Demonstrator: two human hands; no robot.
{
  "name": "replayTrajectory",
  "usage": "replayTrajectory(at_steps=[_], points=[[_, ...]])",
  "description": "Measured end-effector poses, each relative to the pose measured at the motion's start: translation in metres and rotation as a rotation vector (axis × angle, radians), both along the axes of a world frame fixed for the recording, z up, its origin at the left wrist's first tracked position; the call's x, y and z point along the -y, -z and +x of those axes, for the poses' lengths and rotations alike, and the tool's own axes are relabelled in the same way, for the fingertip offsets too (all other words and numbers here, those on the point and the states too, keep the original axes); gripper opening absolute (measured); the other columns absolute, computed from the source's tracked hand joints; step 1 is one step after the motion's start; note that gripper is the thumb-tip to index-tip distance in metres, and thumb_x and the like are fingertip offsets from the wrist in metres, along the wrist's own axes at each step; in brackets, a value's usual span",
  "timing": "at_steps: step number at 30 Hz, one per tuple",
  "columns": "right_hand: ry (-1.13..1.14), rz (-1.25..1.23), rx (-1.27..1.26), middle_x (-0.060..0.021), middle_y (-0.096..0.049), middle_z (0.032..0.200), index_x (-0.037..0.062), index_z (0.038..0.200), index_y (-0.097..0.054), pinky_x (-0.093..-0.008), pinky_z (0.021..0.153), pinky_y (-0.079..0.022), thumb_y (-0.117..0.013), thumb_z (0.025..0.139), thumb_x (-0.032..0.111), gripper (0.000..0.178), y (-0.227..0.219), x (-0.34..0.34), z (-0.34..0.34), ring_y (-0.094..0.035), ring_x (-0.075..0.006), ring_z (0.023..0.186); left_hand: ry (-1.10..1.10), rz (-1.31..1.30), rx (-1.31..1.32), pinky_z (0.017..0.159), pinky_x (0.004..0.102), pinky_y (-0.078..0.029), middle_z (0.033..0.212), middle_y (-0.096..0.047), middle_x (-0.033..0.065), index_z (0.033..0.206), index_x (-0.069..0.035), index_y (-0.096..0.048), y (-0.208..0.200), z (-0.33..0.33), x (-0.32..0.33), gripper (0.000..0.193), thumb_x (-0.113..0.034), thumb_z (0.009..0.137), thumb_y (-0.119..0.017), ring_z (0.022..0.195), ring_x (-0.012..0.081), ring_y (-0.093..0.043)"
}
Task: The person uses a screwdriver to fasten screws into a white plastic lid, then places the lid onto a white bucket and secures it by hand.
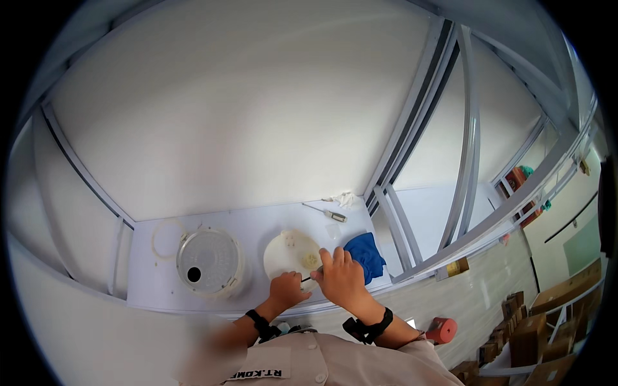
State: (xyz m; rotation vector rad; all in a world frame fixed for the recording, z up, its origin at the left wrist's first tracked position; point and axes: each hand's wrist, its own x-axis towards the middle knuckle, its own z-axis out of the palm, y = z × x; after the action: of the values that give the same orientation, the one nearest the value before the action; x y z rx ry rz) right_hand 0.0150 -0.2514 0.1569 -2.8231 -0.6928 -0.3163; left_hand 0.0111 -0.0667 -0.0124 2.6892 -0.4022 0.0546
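Observation:
A round white disc-shaped part (273, 257) with a yellowish centre piece (310, 260) lies on the white worktop before me. At its near edge my right hand (344, 276) is closed round a thin dark-shafted tool (306, 279), its handle hidden by the fingers. The shaft points left toward my left hand (288, 289), which is closed with its fingers curled at the disc's near edge. What those left fingers grip is hidden. Right beside my right hand lies a crumpled blue cloth (365, 254).
A whitish bucket (212, 260) with a dark round hole in its top stands left, a pale ring (168, 238) behind it. Farther back lie a screwdriver (331, 215) and white crumpled tissue (346, 200). Grey frame posts (393, 225) rise at right; cartons (529, 338) and a red roll (442, 330) are lower right.

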Motion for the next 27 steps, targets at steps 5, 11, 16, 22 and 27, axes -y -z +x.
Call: replayTrajectory(at_steps=[5, 11, 16, 22, 27], points=[[-0.226, 0.149, 0.035, -0.0190, -0.057, 0.110, 0.0038, 0.125, -0.055, -0.0433, 0.079, -0.052, -0.071, 0.084, 0.010, 0.044, 0.010, 0.012, 0.004, -0.061, -0.0372, 0.101, -0.021, -0.008, -0.002, 0.071, 0.0474, -0.059, 0.091, -0.071, 0.0112, 0.090, -0.005, -0.071, 0.001, -0.003, 0.005, 0.045, -0.045, 0.072, -0.085, 0.089, 0.0329, -0.071], [0.013, -0.096, -0.009, -0.0124, -0.062, 0.090, 0.0045, 0.115, -0.055, -0.0387, 0.059, -0.053, -0.078, 0.089, 0.028, 0.042, 0.017, 0.007, 0.009, -0.067, -0.0302, 0.080, -0.048, 0.016, 0.057, 0.067, 0.0472, -0.059, 0.086, -0.071, 0.0109, 0.086, -0.007, -0.071, 0.003, -0.003, 0.008, 0.046, -0.046, 0.070, -0.087, 0.084, 0.0325, -0.071], [-0.029, -0.106, -0.077, -0.0161, -0.064, 0.097, 0.0036, 0.116, -0.055, -0.0395, 0.064, -0.055, -0.079, 0.089, 0.027, 0.044, 0.008, 0.008, 0.013, -0.068, -0.0318, 0.087, -0.077, 0.039, 0.027, 0.067, 0.0462, -0.060, 0.088, -0.070, 0.0097, 0.088, -0.006, -0.070, -0.001, -0.003, 0.006, 0.043, -0.042, 0.071, -0.088, 0.086, 0.0312, -0.071], [-0.317, 0.117, -0.031, -0.0211, -0.057, 0.113, 0.0021, 0.121, -0.055, -0.0452, 0.084, -0.054, -0.074, 0.090, 0.017, 0.040, 0.009, 0.024, 0.021, -0.062, -0.0372, 0.108, -0.077, 0.048, 0.036, 0.067, 0.0469, -0.059, 0.088, -0.070, 0.0099, 0.086, -0.007, -0.070, 0.000, -0.001, 0.008, 0.045, -0.046, 0.071, -0.087, 0.085, 0.0316, -0.071], [-0.219, 0.059, -0.092, -0.0187, -0.059, 0.105, 0.0041, 0.121, -0.055, -0.0429, 0.068, -0.056, -0.073, 0.093, 0.020, 0.037, 0.016, 0.022, 0.026, -0.067, -0.0365, 0.092, -0.080, 0.050, 0.050, 0.068, 0.0464, -0.059, 0.086, -0.069, 0.0098, 0.085, -0.007, -0.069, -0.003, -0.003, 0.007, 0.045, -0.047, 0.071, -0.086, 0.084, 0.0314, -0.071]])
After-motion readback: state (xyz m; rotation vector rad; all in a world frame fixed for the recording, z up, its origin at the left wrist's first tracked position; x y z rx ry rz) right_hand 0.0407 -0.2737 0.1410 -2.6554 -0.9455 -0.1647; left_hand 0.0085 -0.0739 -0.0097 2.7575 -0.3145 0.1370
